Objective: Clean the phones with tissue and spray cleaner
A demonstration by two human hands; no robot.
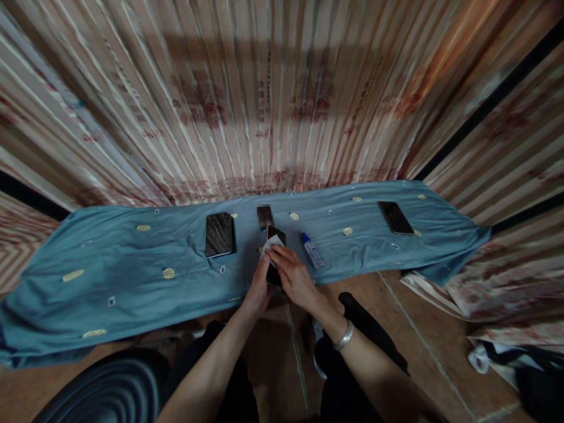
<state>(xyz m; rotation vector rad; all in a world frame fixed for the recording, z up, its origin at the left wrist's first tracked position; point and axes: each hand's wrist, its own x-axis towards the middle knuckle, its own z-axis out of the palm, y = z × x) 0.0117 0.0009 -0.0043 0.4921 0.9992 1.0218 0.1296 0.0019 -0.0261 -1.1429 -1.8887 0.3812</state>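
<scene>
Blue cloth [132, 276] covered the tabletop; near its front edge both hands, left [261, 282] and right [294, 276], pinched a dark phone [275, 258] with white wipe [274, 242]. Nearby lay a glossy slab [219, 234] and small bottle [312, 251].

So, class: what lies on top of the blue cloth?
On the blue cloth: two dark phones, a small bottle, and both hands holding another phone. What lies underneath is hidden.
</scene>
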